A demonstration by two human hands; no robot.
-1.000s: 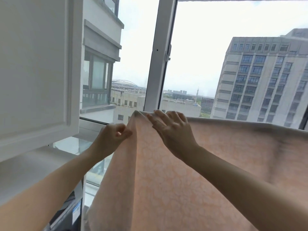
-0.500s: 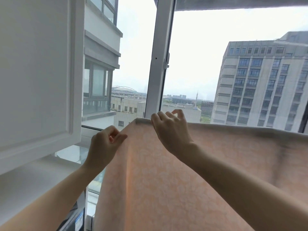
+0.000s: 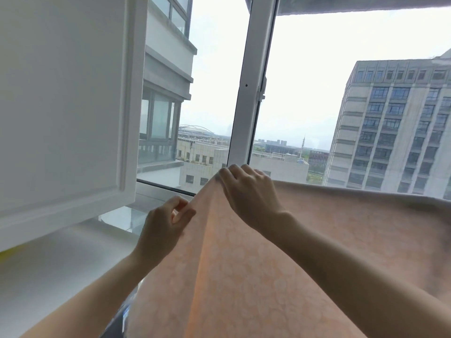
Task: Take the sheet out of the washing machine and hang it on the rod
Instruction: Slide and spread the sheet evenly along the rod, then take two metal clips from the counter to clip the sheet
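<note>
1. Compared with the earlier frames, the left hand (image 3: 166, 230) sits lower on the sheet's side edge, and the right hand (image 3: 246, 191) has gone from flat on the fabric to curled over its top edge. The camera has tilted slightly, so the window frame (image 3: 251, 93) leans more.

2. Head view, task object: the peach patterned sheet (image 3: 268, 264) is out of the washing machine and draped, its top fold running from the right hand toward the right border of the view. The rod itself is hidden under that fold; its presence is a judgement from the straight line of the fold.

3. Head view, left hand: thumb and fingers are pinched on the left side edge of the sheet, below the top corner. Judged purpose: to tension the hem so that the corner lies flat.

4. Head view, right hand: fingers are hooked over the top corner of the sheet, grasping the fold. Judged purpose: to anchor the fabric at the top while the other hand pulls the edge straight.

5. Head view, surroundings: a white cabinet door (image 3: 66, 106) stands open at left, just beside the left hand. Buildings show through the glass.

6. Progress, judged: hanging is largely done; spreading and squaring the left end is in hand. Risk: excess pull could drag the sheet off its support.
</note>
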